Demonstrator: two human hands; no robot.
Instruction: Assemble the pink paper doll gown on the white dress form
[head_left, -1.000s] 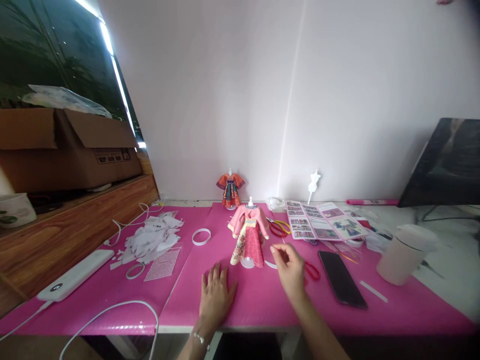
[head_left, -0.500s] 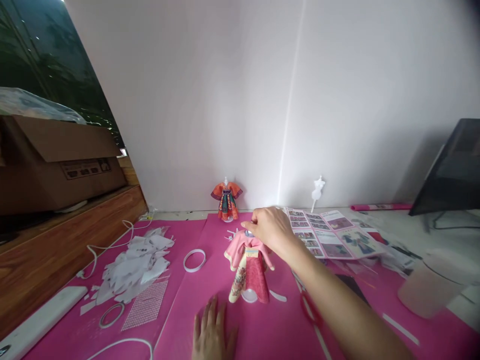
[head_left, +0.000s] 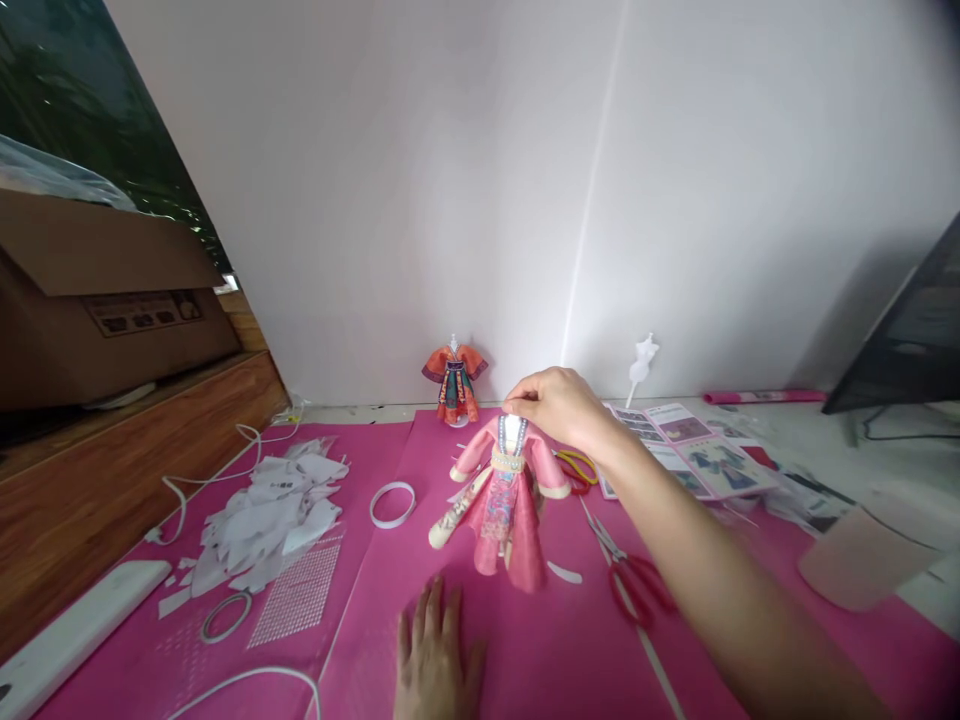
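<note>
A small mannequin in a pink paper dress (head_left: 504, 500) stands in the middle of the pink mat (head_left: 525, 640). My right hand (head_left: 555, 405) pinches the top of the figure at its neck, fingers closed on it. My left hand (head_left: 436, 655) lies flat on the mat just in front of the dress, fingers stretched out and holding nothing. A second figure in an orange and blue dress (head_left: 454, 382) stands at the wall behind.
Red-handled scissors (head_left: 636, 578) lie right of the dress. Yellow-handled scissors (head_left: 577, 466), an instruction leaflet (head_left: 697, 455) and a bare white mannequin (head_left: 643, 362) sit behind. White paper scraps (head_left: 270, 510), tape rings (head_left: 392, 503), a cable (head_left: 240, 690) and a cardboard box (head_left: 97, 290) are left; a cup (head_left: 862, 550) right.
My right hand rose from the mat to the top of the pink dress figure and gripped it; the figure now faces me with its skirt spread. My left hand stayed flat.
</note>
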